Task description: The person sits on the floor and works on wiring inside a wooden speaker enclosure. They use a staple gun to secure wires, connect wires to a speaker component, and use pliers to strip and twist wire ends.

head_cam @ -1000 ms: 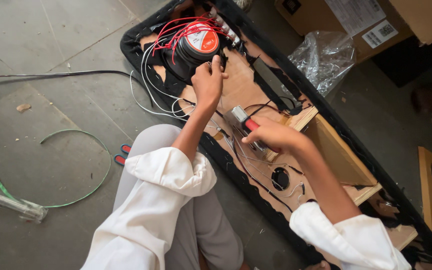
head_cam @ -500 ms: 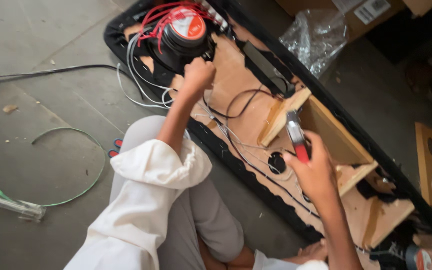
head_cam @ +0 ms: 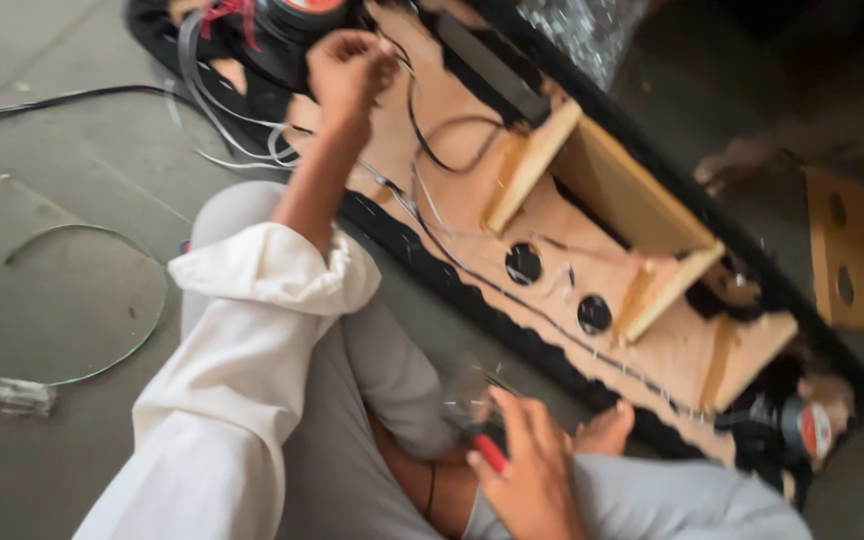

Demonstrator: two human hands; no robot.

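The left hand (head_cam: 347, 65) was closed, grip clamped on wires (head_cam: 252, 140) beside the speaker (head_cam: 297, 12) in the open wooden cabinet (head_cam: 612, 190) on the floor. The right hand (head_cam: 527, 475), low over the lap, gripped a red-handled tool (head_cam: 489, 452).

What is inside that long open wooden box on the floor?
Inside the wooden box: wooden dividers, black wires, two round holes. The left hand covers part near the speaker.
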